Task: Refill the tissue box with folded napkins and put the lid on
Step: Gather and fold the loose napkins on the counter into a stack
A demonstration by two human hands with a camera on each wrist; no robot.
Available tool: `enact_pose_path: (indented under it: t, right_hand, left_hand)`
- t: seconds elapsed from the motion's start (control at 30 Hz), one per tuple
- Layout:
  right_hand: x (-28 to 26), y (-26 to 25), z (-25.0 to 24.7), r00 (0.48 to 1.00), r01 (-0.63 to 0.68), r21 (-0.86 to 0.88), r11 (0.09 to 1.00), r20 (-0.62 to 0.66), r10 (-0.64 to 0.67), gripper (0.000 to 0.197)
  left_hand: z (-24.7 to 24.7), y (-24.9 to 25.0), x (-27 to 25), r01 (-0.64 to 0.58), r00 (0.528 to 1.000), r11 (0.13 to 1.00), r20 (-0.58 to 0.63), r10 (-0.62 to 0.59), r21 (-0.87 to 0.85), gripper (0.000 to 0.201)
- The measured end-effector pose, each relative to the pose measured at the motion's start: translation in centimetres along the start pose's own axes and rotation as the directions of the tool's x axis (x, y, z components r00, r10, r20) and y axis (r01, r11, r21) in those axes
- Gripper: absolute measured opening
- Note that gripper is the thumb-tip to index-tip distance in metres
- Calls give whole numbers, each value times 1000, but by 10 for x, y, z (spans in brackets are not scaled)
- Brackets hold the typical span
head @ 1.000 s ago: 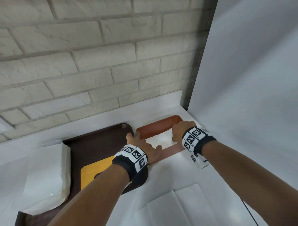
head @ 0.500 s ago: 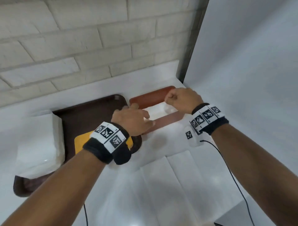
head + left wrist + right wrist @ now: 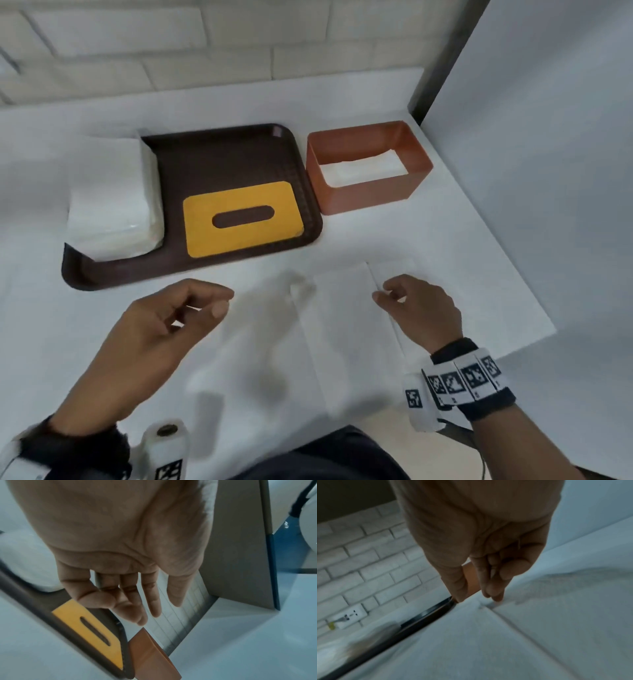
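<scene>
The orange tissue box (image 3: 370, 192) stands open-topped at the back right, with white napkins (image 3: 363, 168) inside it. Its yellow slotted lid (image 3: 239, 219) lies flat on the brown tray (image 3: 222, 157), beside a thick stack of napkins (image 3: 113, 192). Flat napkins (image 3: 342, 325) lie on the white table near me. My left hand (image 3: 205, 305) hovers over the table with relaxed fingers (image 3: 154, 608), holding nothing. My right hand (image 3: 387, 296) has its fingertips (image 3: 494, 599) down on a napkin's (image 3: 539, 628) far edge, thumb apart. The box (image 3: 150, 655) and lid (image 3: 89, 632) lie beyond the left hand.
A white panel (image 3: 531, 171) stands along the right side, and a brick wall (image 3: 205, 51) with a socket (image 3: 349, 615) runs behind. The table's front right edge (image 3: 513, 346) lies just right of my right wrist.
Both hands have left the tissue box and pulled back toward me over the table. The right hand now touches a flat napkin; my view has tilted down.
</scene>
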State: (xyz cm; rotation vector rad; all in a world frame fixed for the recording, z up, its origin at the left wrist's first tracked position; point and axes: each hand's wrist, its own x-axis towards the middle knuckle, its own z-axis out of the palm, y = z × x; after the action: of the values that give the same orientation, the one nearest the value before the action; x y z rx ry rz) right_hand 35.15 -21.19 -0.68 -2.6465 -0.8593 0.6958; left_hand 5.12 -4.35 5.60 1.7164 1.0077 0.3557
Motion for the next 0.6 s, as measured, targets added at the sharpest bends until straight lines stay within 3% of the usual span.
enact_pose_path:
  t: [0.1, 0.23, 0.4, 0.6]
  right_hand:
    - [-5, -6, 14, 995, -94, -18, 995, -38, 93, 43]
    - [-7, -13, 25, 989, -126, -26, 992, -81, 124, 52]
    - [-10, -21, 31, 980, -195, -94, 976, -45, 192, 68]
    - [-14, -27, 34, 963, -269, -71, 960, -32, 267, 54]
  left_hand:
    - [-4, -15, -15, 29, 997, 994, -71, -37, -102, 19]
    - [-10, -24, -29, 11, 996, 989, -80, -23, -145, 22]
    - [-24, -37, -43, -2, 997, 989, -82, -10, -146, 21]
    - [-36, -48, -56, 3, 998, 979, -63, -16, -202, 21]
